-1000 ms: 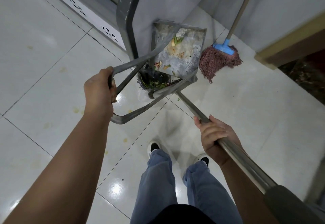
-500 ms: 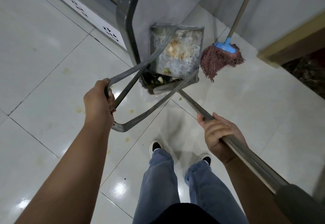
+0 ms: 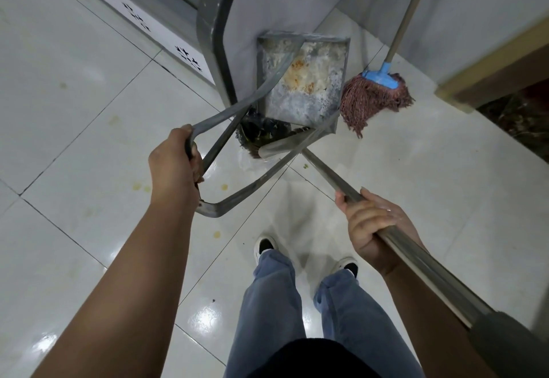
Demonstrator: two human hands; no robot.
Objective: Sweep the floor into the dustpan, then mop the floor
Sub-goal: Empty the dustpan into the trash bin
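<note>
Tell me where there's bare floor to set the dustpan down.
Free: the tiles left of your left hand, stained but open, and the floor between the mop and your right hand. Crowded: the corner ahead, where dustpan, broom and mop sit close together.

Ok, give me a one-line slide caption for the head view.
Left hand grips dustpan handle; right hand holds broom; mop beside.
</note>
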